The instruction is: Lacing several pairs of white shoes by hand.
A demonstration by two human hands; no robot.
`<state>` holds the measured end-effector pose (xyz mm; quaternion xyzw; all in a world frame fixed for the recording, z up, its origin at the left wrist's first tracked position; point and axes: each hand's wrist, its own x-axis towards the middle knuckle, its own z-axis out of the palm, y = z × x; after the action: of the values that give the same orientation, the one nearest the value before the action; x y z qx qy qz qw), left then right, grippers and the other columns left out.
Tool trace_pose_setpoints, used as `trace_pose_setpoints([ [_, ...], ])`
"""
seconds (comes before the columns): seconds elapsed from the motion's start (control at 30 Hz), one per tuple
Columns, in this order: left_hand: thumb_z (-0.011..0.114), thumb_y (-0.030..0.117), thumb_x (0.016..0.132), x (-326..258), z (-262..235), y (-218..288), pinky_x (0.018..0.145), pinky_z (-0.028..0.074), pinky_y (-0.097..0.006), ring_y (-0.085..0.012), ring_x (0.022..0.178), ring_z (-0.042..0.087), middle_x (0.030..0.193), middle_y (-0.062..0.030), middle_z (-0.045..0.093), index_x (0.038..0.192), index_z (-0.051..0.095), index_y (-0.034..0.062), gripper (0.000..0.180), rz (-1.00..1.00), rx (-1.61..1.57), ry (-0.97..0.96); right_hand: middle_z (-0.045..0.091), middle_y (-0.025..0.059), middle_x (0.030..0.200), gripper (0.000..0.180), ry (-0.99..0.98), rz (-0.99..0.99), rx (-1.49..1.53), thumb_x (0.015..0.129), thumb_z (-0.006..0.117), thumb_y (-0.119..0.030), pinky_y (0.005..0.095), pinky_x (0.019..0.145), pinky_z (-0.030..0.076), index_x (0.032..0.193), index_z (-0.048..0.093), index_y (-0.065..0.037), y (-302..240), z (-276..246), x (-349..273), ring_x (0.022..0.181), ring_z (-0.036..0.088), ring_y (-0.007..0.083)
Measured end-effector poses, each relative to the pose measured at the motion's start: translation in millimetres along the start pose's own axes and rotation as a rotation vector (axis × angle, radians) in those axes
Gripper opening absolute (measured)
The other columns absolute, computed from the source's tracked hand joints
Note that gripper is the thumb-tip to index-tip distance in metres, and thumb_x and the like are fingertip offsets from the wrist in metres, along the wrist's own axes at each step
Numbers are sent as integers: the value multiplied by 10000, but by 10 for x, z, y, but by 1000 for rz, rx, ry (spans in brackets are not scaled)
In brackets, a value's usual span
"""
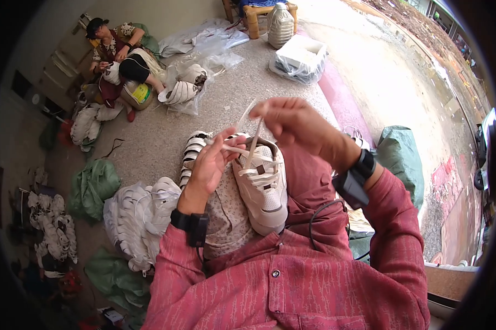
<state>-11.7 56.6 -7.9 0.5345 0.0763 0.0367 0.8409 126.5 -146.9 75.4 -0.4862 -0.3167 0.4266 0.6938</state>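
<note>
Off to my far left another person (118,52) sits on the concrete floor (149,137) among white shoes. A heap of white shoe pieces (140,217) lies beside my left knee, with green bags (94,187) near it. Ahead of me stand a clear plastic jug (281,25), a wooden stool (259,16) and a bag-lined white box (302,58). A dark green sack (402,157) rests to my right.

Bare floor (149,137) between shoe piles (140,214)
</note>
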Motion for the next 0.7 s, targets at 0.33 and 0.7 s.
trace_pose_setpoints([
  [0.33,500,310,1007,-699,-339,-224,815,513,-292,-156,990,613,1142,-94,628,1317,493,-19,452,-26,-92,219,544,-15,747,228,452,205,10,983,565,-190,196,506,391,1083,624,7,591,-847,-310,579,477,60],
  [0.7,521,193,998,-913,-795,-356,807,489,-282,-132,799,571,866,-25,604,1231,557,36,283,232,-738,316,625,20,886,258,747,24,343,985,561,-236,240,682,497,1131,601,-26,697,-967,-506,752,588,112],
])
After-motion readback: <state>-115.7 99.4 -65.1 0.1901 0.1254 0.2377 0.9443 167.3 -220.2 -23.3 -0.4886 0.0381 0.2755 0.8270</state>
